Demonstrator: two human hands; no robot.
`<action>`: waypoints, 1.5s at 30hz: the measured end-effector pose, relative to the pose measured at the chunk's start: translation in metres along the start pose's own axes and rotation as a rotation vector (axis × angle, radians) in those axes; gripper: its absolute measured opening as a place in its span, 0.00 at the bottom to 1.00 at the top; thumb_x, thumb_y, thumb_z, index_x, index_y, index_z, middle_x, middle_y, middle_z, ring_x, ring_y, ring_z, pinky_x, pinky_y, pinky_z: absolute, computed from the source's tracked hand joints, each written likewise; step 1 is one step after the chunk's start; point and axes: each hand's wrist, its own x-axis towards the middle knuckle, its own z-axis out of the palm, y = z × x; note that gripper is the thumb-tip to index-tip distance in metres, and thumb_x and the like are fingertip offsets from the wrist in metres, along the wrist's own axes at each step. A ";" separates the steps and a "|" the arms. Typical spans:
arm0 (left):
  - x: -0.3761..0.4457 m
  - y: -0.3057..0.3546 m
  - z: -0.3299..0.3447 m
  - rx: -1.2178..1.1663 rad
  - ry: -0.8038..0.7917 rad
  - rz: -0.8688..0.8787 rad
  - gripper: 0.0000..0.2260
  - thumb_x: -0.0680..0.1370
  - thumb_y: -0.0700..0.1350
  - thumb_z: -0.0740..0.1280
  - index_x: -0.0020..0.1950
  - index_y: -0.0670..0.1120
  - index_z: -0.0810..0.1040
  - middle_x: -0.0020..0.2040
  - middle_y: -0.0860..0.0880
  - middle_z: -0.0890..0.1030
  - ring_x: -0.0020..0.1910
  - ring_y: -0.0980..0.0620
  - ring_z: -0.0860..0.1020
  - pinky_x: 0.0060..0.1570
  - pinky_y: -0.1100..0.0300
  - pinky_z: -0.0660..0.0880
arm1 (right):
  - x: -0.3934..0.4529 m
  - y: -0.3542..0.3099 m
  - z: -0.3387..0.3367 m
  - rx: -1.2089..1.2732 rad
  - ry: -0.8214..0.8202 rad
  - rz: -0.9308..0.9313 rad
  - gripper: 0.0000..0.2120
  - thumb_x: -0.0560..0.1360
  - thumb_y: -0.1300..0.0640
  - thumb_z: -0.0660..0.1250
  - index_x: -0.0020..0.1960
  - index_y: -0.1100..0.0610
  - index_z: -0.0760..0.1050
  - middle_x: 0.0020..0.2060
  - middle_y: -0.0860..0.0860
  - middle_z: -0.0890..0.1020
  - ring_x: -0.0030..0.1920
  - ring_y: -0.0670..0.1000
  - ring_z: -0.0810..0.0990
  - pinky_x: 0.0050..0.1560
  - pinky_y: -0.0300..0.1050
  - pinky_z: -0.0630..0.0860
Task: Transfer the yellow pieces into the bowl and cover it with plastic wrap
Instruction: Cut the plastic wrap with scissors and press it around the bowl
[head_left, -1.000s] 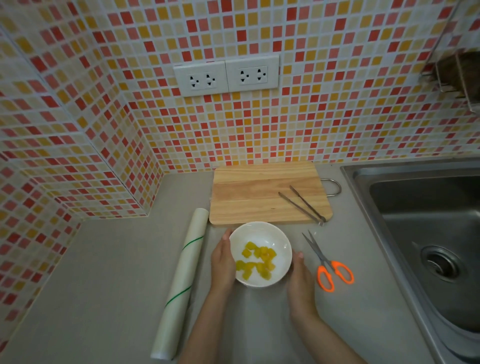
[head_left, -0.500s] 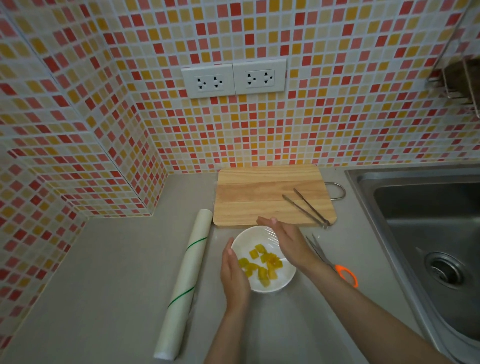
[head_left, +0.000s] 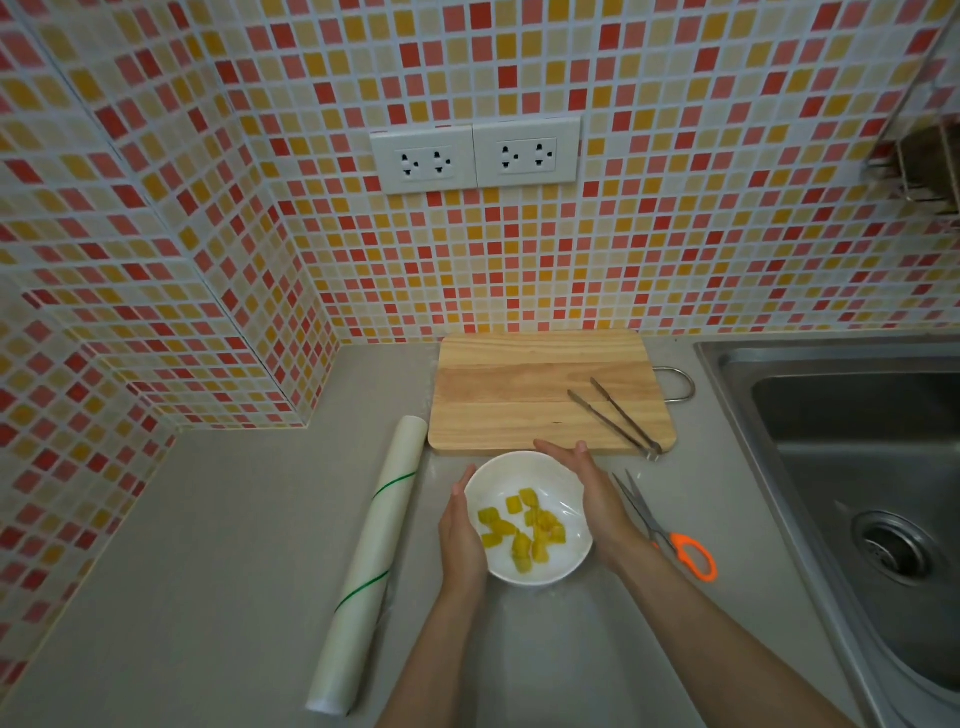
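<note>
**A:** Head view is all I have from here. How far along do you make it?

**B:** I judge the first half done. The yellow pieces (head_left: 522, 532) lie in the white bowl (head_left: 524, 467), which sits on the grey counter (head_left: 208, 519) just in front of the cutting board (head_left: 519, 384). I see no yellow on the board, only the metal tongs (head_left: 615, 418) resting across its right part.

**A:** And the wrap?

**B:** I see glints over the bowl's opening, and a faint sheen on the counter around it, so I think film is already laid over the top. How tightly it clings I cannot tell. The plastic wrap roll (head_left: 371, 561) lies to the left of the bowl, well apart from it.

**A:** Where are the hands?

**B:** My left hand (head_left: 462, 540) is flat against the bowl's left side, fingers together, palm inward. My right hand (head_left: 592, 499) curves around the right and far rim, fingers extended, not clenched on anything. Both look to be pressing film against the wall.

**A:** Anything else holding something?

**B:** The sink (head_left: 852, 467) on the right shows only its drain. The orange-handled scissors (head_left: 670, 530) lie on the counter just beside my right wrist.

**A:** So what's left?

**B:** Smoothing the edges down all round, I reckon.
</note>
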 end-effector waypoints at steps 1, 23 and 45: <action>-0.001 0.001 0.000 0.006 -0.011 0.009 0.15 0.82 0.49 0.53 0.61 0.49 0.76 0.57 0.44 0.80 0.55 0.47 0.77 0.53 0.55 0.74 | 0.001 0.001 -0.001 0.033 -0.006 0.021 0.24 0.78 0.40 0.47 0.56 0.46 0.79 0.60 0.53 0.80 0.60 0.55 0.77 0.67 0.59 0.69; -0.040 -0.036 0.002 0.112 0.028 0.253 0.23 0.80 0.58 0.51 0.74 0.52 0.59 0.70 0.58 0.64 0.69 0.61 0.64 0.68 0.62 0.61 | -0.028 0.008 -0.018 -0.313 0.405 -0.287 0.16 0.80 0.54 0.56 0.55 0.62 0.77 0.52 0.56 0.81 0.55 0.53 0.77 0.53 0.45 0.71; 0.013 -0.012 0.017 -0.183 0.196 0.130 0.17 0.82 0.44 0.52 0.67 0.40 0.72 0.66 0.41 0.75 0.65 0.48 0.74 0.66 0.55 0.69 | -0.022 0.020 -0.012 0.027 0.228 -0.226 0.20 0.81 0.51 0.48 0.57 0.50 0.78 0.54 0.48 0.82 0.55 0.45 0.79 0.51 0.35 0.76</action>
